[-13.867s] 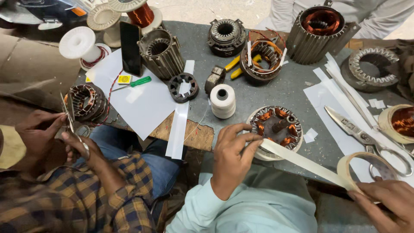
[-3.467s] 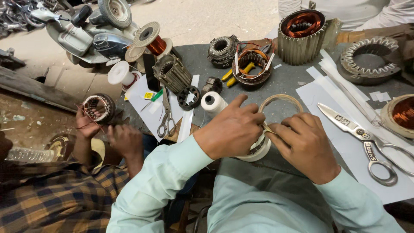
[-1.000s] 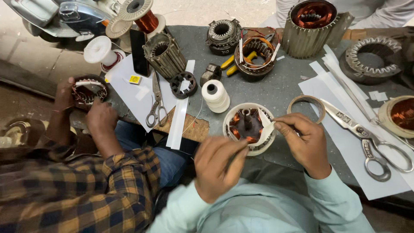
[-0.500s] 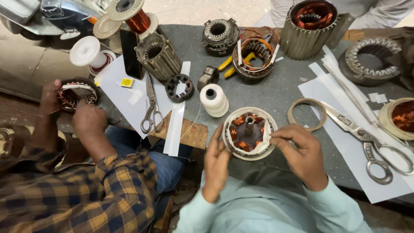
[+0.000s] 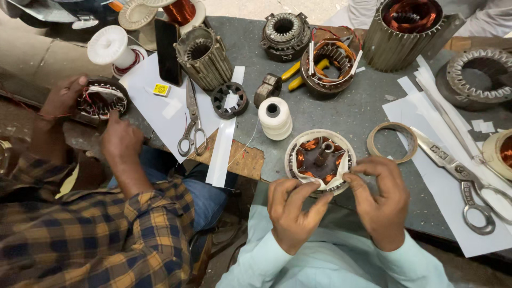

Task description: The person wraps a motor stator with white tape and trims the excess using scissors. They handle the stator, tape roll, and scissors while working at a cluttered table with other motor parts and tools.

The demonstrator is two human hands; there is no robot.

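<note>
While both hands work at the near table edge, the round stator (image 5: 320, 159) with copper windings sits between them, touching both. Left hand (image 5: 290, 212): fingers curled and nearly closed, fingertips pinching the white wrapping at the stator's lower left rim. Right hand (image 5: 380, 198): fingers bent, thumb and forefinger closed on the same white wrapping at the lower right rim. White strip runs along the near rim between the two pinch points.

Just beyond the right hand: a flat tape ring (image 5: 392, 142), lying apart from the stator. Farther out to the right of that hand: large scissors (image 5: 458, 170) on white paper sheets (image 5: 426, 114). Just beyond the left hand: a white thread spool (image 5: 275, 118), upright, near the stator but not touching it. A thin thread trails from it toward the table edge.

Well to the left of the left hand: a second person in a plaid sleeve (image 5: 101, 234), whose two hands hold a smaller wound stator (image 5: 101, 100). Smaller scissors (image 5: 192, 120) lie between that person and the spool. Several ribbed motor housings (image 5: 205, 56) stand at the far side of the grey table (image 5: 362, 104).
</note>
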